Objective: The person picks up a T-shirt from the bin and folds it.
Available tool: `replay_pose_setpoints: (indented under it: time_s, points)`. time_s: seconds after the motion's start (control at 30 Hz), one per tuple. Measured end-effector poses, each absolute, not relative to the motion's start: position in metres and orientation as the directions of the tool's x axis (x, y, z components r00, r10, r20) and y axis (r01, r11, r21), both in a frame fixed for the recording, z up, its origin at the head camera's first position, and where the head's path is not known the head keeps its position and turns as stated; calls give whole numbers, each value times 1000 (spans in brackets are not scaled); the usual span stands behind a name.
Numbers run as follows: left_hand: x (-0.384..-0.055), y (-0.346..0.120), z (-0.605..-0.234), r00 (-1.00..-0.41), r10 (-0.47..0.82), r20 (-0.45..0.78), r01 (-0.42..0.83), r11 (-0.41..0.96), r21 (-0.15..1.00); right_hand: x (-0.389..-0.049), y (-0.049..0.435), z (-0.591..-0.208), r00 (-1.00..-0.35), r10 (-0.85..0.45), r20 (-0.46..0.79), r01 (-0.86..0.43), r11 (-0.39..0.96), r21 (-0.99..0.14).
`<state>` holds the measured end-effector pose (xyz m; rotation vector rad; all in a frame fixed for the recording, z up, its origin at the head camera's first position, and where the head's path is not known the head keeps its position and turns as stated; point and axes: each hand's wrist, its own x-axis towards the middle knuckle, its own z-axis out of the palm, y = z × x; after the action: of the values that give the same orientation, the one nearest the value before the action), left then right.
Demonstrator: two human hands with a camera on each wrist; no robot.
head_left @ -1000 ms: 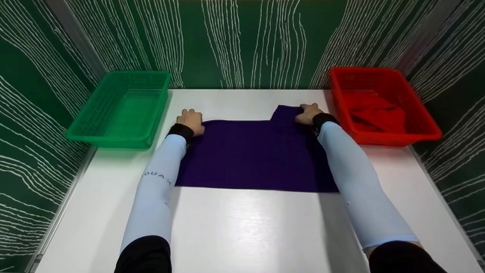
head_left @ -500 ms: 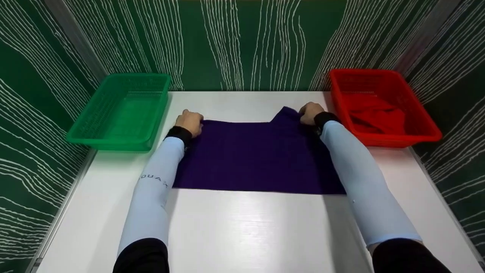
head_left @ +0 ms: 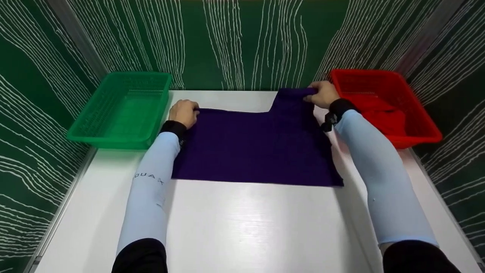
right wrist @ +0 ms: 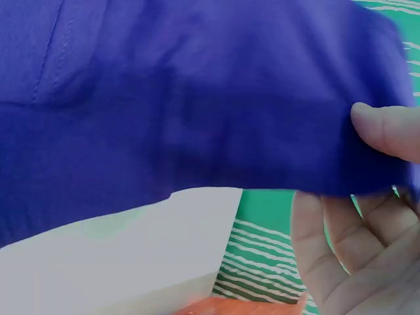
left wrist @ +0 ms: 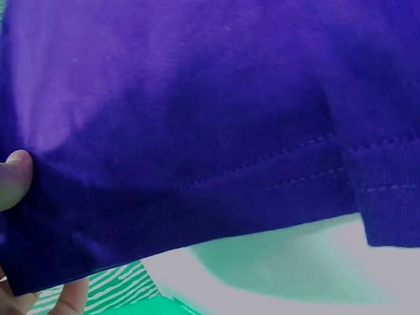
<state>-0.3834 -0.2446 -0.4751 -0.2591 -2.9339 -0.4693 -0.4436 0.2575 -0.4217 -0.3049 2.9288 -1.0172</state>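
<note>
- Head view: purple cloth (head_left: 242, 148), soft and broad with a narrower tab at its upper right, is spread over the smooth, glossy white worktop (head_left: 246, 223), toward the far edge.
- The left hand (head_left: 184, 113) pinches one corner between thumb and fingers; the left wrist view shows a double-stitched hem.
- The right hand (head_left: 324, 94) pinches the tab's end.
- A green plastic basket (head_left: 110, 141), rectangular and perforated, sits at the worktop's far left corner; a matching red basket (head_left: 401, 141), holding crumpled red fabric (head_left: 384, 117), at the far right.
</note>
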Motion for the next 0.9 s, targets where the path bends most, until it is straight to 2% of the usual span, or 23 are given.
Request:
replay_pose_setpoints:
  time_s: [0.17,0.37,0.6,0.73,0.9]
  points:
    - [-376,-252,-469,-969,152,195,212,917,338,-433,258,-412,-972,-228,54,-197,675,-711]
    - [-357,-269,-459,-964,174,203,239,902,360,-417,269,-400,-926,-356,125,-336,623,-707]
    - [-318,-281,-454,-953,263,152,300,896,329,-381,295,-398,-875,-484,-8,-313,578,-754]
    - [-294,-284,-455,-943,324,83,334,901,277,-358,310,-405,-806,-583,-103,-342,600,-723]
    - [-277,-280,-463,-929,367,43,368,911,186,-335,314,-423,-667,-715,-209,-390,574,-719]
